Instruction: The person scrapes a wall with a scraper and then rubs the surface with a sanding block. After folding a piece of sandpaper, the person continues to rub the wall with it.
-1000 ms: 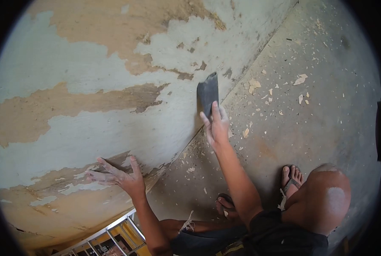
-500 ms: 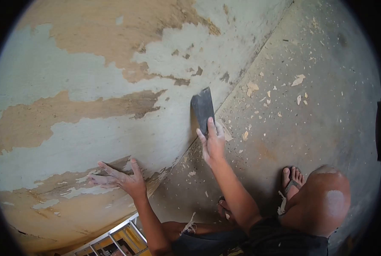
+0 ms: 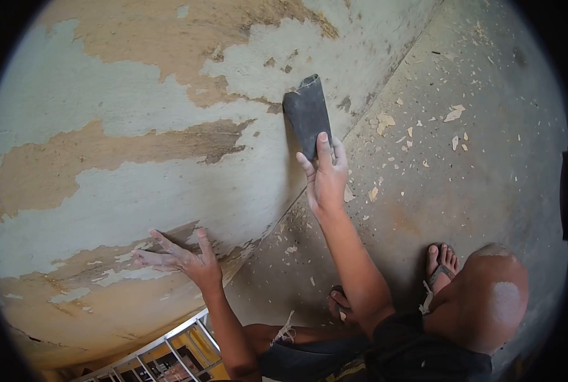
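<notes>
My right hand (image 3: 327, 175) grips a folded, dark grey sheet of sandpaper (image 3: 309, 118) by its lower end, thumb side up. The sheet's upper end is curled over, and it lies at or very close to the pale, peeling wall (image 3: 169, 184). Whether its far face touches the wall is hidden. Whitish dust coats my fingertips. Lower left, my left hand (image 3: 191, 261) has its fingers spread at the wall, over a bare brown patch, and holds nothing.
Paint flakes (image 3: 454, 113) lie scattered over the concrete floor (image 3: 488, 191) along the wall's base. A metal ladder (image 3: 169, 337) stands at the bottom left. My bent knee (image 3: 497, 299) and sandalled feet are at the lower right.
My right hand has moved up in the view along the wall, carrying the sandpaper with it. My left hand stays in nearly the same spot, fingers still spread. The view has shifted slightly.
</notes>
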Demonstrator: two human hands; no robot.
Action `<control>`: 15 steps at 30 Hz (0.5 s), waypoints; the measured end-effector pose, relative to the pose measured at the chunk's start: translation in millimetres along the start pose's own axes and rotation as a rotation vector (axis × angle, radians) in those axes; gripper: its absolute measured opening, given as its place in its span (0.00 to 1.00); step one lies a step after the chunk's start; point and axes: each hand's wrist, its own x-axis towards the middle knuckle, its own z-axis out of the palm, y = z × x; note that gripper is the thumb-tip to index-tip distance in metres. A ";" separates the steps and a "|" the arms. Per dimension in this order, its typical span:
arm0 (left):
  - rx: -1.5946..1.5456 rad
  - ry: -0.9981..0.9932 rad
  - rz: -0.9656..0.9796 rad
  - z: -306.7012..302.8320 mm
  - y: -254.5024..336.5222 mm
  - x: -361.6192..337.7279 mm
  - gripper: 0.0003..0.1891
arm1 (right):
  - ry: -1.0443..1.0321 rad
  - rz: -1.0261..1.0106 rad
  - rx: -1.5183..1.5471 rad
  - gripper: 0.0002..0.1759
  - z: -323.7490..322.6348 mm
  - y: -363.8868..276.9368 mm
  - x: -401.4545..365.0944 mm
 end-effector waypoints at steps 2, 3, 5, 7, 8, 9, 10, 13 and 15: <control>-0.005 -0.021 0.037 1.1 -4.3 0.6 0.51 | -0.034 -0.033 -0.036 0.19 -2.8 8.0 -1.3; -0.023 -0.009 0.033 3.3 -3.8 0.8 0.51 | 0.038 0.059 -0.069 0.19 -12.5 18.1 -7.7; -0.002 0.017 0.003 8.7 -2.1 0.7 0.51 | 0.177 0.189 -0.103 0.20 -25.1 29.6 -21.0; -0.018 0.024 0.003 13.5 1.3 3.5 0.50 | 0.161 0.147 -0.095 0.21 -29.8 32.7 -14.8; -0.020 0.022 -0.016 9.3 -0.8 0.4 0.50 | 0.144 0.123 -0.104 0.21 -25.0 28.6 -17.6; -0.004 0.015 -0.024 4.0 -5.2 -4.0 0.50 | 0.067 0.068 -0.069 0.22 -12.0 19.1 -11.5; 0.003 0.005 -0.002 3.8 -6.6 -3.8 0.50 | 0.058 0.067 -0.071 0.22 -5.0 17.1 -12.3; 0.000 0.011 0.024 6.7 -8.2 1.3 0.50 | 0.003 0.110 -0.053 0.23 0.4 23.0 -12.9; 0.001 0.047 0.001 10.9 -0.8 1.1 0.49 | 0.074 0.147 -0.102 0.23 -29.1 40.0 -26.0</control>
